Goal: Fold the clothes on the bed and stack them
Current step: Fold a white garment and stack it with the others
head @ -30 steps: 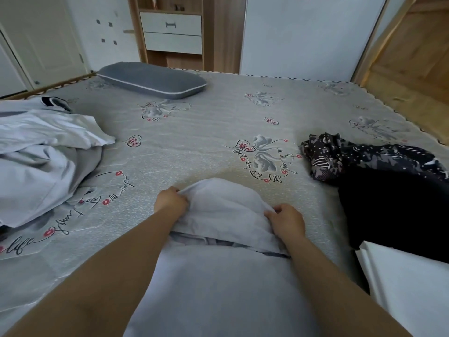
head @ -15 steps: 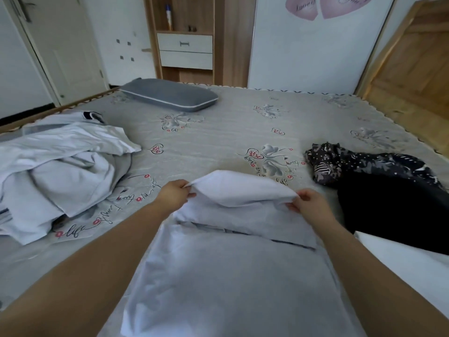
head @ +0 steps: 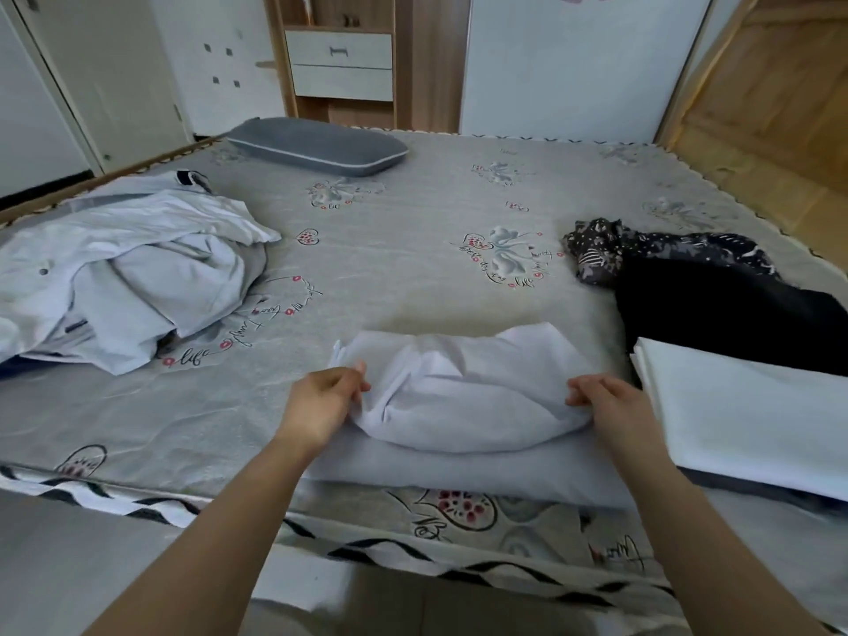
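Gripping the two sides of a pale grey garment point(head: 463, 406), the hands work at the near edge of the bed point(head: 413, 250): the left hand point(head: 323, 403) pinches the cloth's left edge between curled fingers and thumb, and the right hand point(head: 610, 408) curls round its right edge. The garment's upper part is doubled back in a puffy roll lying on its own flat lower layer. Just right of the garment rests a folded white cloth point(head: 752, 420), with a black garment point(head: 729, 309) beyond that and a dark patterned garment point(head: 642, 247) farther still. Well left of the garment sprawls a heap of white and grey clothes point(head: 124, 273), unfolded. Far beyond the garment, at the bed's far side, lies a grey pillow point(head: 316, 146)
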